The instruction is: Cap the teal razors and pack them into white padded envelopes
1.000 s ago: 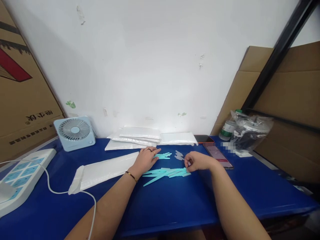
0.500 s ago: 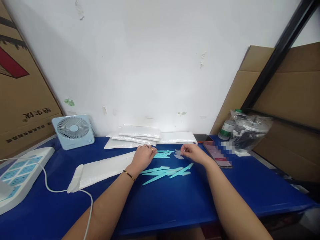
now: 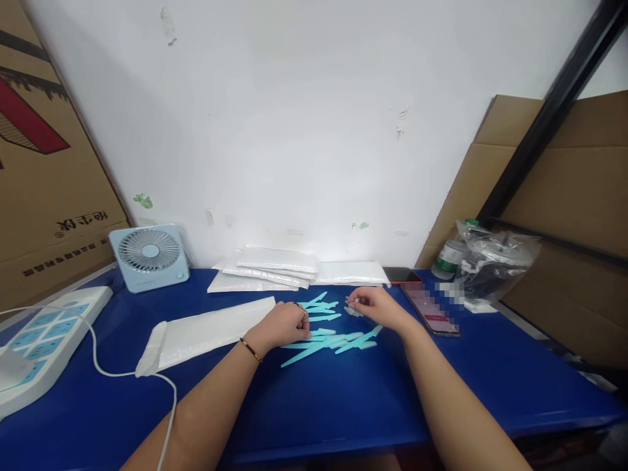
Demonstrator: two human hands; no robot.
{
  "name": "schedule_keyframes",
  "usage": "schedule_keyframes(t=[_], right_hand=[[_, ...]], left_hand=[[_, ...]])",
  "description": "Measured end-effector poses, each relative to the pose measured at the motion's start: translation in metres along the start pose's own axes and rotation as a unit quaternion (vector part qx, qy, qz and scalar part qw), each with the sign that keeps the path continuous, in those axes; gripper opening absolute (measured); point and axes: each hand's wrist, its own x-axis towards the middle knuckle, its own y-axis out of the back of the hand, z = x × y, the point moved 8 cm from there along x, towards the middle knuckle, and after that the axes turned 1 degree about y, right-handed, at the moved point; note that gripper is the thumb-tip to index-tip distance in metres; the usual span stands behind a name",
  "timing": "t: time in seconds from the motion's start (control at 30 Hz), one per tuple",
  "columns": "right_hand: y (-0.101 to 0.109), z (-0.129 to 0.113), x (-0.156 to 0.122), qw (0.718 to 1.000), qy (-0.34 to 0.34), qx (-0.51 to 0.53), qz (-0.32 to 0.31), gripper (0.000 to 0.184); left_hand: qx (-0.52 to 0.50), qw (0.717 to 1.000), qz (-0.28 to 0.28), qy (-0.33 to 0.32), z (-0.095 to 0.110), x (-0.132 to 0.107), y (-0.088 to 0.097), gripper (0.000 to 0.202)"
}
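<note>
My left hand (image 3: 289,322) is closed, its fingertips pinched at the left end of a teal eyebrow razor (image 3: 324,332) in the nearer pile. More teal razors (image 3: 360,341) lie crossed in that pile, some with pale covers over their blades. Just behind it, a second group of teal razors (image 3: 321,307) rests to the right of my left knuckles. My right hand (image 3: 375,306) pinches at a little heap of translucent plastic covers (image 3: 352,311); its fingers partly hide them. Left of my left hand lies a white padded mailer (image 3: 206,337).
Several white mailers (image 3: 275,261) are stacked against the wall. Two phones, one dark (image 3: 403,275) and one lit (image 3: 432,311), lie right of my right hand. A fan (image 3: 150,258), a power strip (image 3: 53,337) with a white cable, a bottle (image 3: 449,258) and a bagged item (image 3: 495,268) surround the area.
My left hand has moved from the far razor group toward me, down to the nearer pile. The far razors now lie more fanned out. My right hand stays at the translucent covers.
</note>
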Motion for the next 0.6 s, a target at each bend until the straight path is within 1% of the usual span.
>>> schedule_keyframes(t=[0.13, 0.2, 0.27, 0.33, 0.43, 0.5, 0.53, 0.6], right_hand=[[-0.028, -0.026, 0.0, 0.996, 0.03, 0.063, -0.063, 0.028], [-0.038, -0.031, 0.0, 0.992, 0.026, 0.093, -0.087, 0.029], [-0.043, -0.028, 0.001, 0.988, 0.014, 0.119, -0.098, 0.028], [-0.039, -0.018, 0.002, 0.988, 0.006, 0.127, -0.088, 0.026], [-0.023, 0.005, 0.006, 0.995, -0.007, 0.093, -0.039, 0.026], [-0.013, 0.018, 0.007, 0.998, -0.027, 0.057, -0.007, 0.028], [-0.007, 0.022, 0.007, 0.999, -0.037, 0.035, 0.01, 0.028], [0.001, 0.021, 0.005, 0.999, -0.036, -0.009, 0.037, 0.028]], left_hand=[[-0.023, 0.998, 0.053, 0.015, 0.001, 0.006, 0.003, 0.017], [-0.029, 0.996, 0.079, 0.007, 0.004, 0.009, 0.005, 0.018], [-0.021, 0.995, 0.101, 0.0, 0.007, 0.011, 0.007, 0.018], [0.002, 0.992, 0.124, 0.002, 0.006, 0.014, 0.009, 0.019], [0.032, 0.988, 0.148, 0.03, -0.005, 0.017, 0.011, 0.02], [0.026, 0.986, 0.157, 0.048, -0.013, 0.017, 0.012, 0.018], [0.015, 0.985, 0.164, 0.053, -0.015, 0.016, 0.013, 0.018], [-0.011, 0.984, 0.17, 0.049, -0.014, 0.011, 0.015, 0.029]])
